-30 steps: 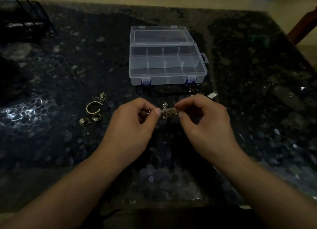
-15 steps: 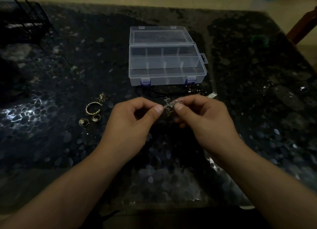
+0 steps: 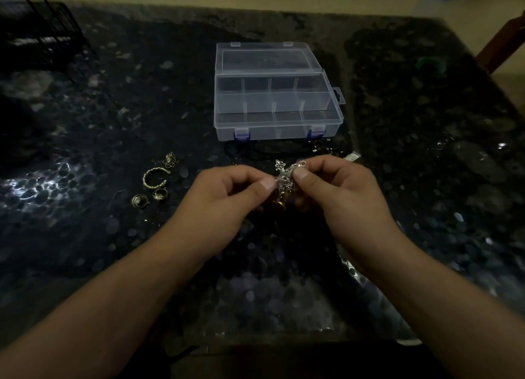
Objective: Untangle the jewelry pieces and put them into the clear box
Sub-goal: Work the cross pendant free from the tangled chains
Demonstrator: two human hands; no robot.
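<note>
A tangled silver jewelry clump (image 3: 285,176) hangs between my two hands just above the dark table. My left hand (image 3: 224,199) pinches its left side between thumb and forefinger. My right hand (image 3: 338,196) pinches its right side, with a small ring end sticking up by the fingertips. Behind the hands stands the clear box (image 3: 277,122), lid open and laid back, its compartments divided by clear walls. To the left lie a gold open bangle (image 3: 154,178), two gold rings (image 3: 150,198) and a small gold chain piece (image 3: 170,159).
A black cord (image 3: 255,152) lies between the box and my hands, with a small clear packet (image 3: 352,157) at its right. A black wire rack (image 3: 37,37) stands at the far left corner. A wooden chair (image 3: 505,40) is at the right edge.
Both hands have lifted the clump slightly and drawn closer together, turning it from lying sideways to hanging upright between the fingertips.
</note>
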